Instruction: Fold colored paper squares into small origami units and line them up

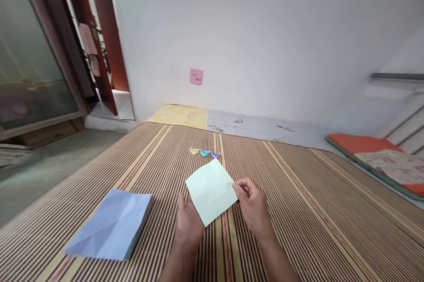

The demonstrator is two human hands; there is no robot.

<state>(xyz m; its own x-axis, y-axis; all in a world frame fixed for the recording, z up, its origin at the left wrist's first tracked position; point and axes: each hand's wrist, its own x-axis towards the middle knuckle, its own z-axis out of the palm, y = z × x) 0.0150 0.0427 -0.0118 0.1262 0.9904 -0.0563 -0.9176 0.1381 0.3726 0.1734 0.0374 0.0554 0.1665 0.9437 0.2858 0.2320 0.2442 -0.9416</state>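
A square sheet of pale green paper (213,191) is raised above the striped mat, one corner toward me. My right hand (255,207) pinches its right corner between thumb and fingers. Under the paper's lower left edge, my left hand (190,222) supports it palm up; the thumb shows at the left and the other fingers are hidden behind the sheet. Just beyond the paper, three small folded paper pieces lie in a row: a yellow one (194,151), a teal one (205,153) and a purple one (216,155).
A stack of creased blue paper (112,224) lies left of my hands on the striped mat (291,238). A pink note (196,77) sticks to the white wall (258,43). Folded orange-and-patterned bedding (380,154) is at the right, a door (111,30) at the left.
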